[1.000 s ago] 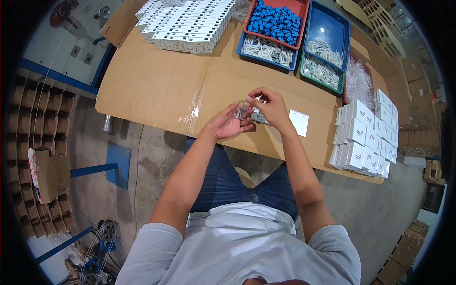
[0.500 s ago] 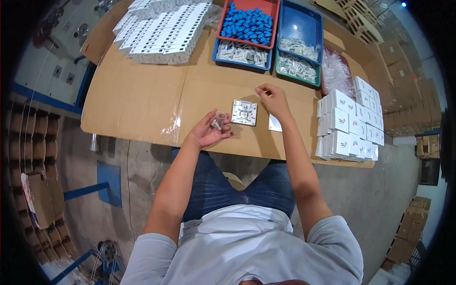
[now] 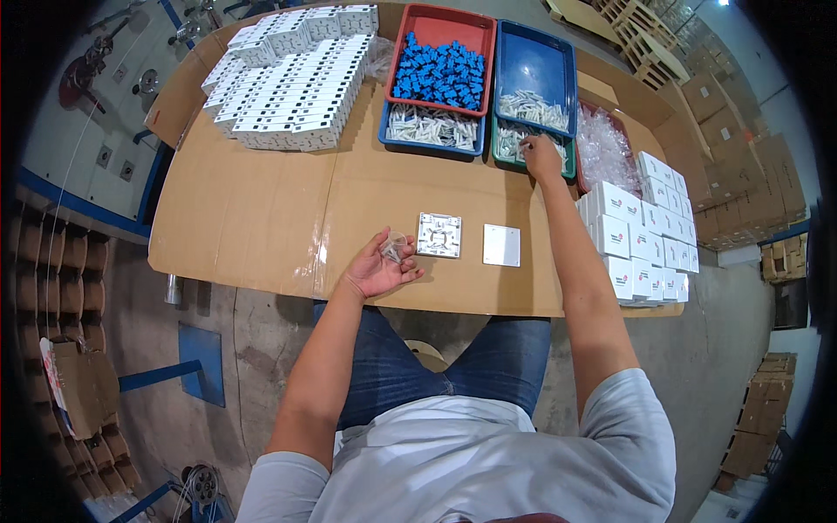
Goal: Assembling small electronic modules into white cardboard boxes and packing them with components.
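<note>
My left hand [image 3: 377, 272] is palm up near the table's front edge, fingers curled around a small clear plastic bag [image 3: 393, 247] with small light pieces inside. To its right lies a square white plastic box [image 3: 438, 235], its moulded inner side facing up. Further right is a flat white square plate [image 3: 501, 246]. My right hand [image 3: 542, 159] reaches over the green tray [image 3: 573, 159] of small whitish pieces. Its fingers are bent down among them at the tray's front; what they pinch, if anything, is hidden.
A red tray [image 3: 446, 19] of blue parts overlaps a blue tray [image 3: 432, 153] of whitish pieces. Another blue tray [image 3: 536, 65] rests above the green one. White boxes are stacked at far left [image 3: 296, 83] and right [image 3: 632, 231], with clear plastic bags [image 3: 602, 144] behind the right stack.
My right hand has moved from beside the white box, away from me and rightward, to the green tray, uncovering the flat plate. The left hand keeps the clear bag.
</note>
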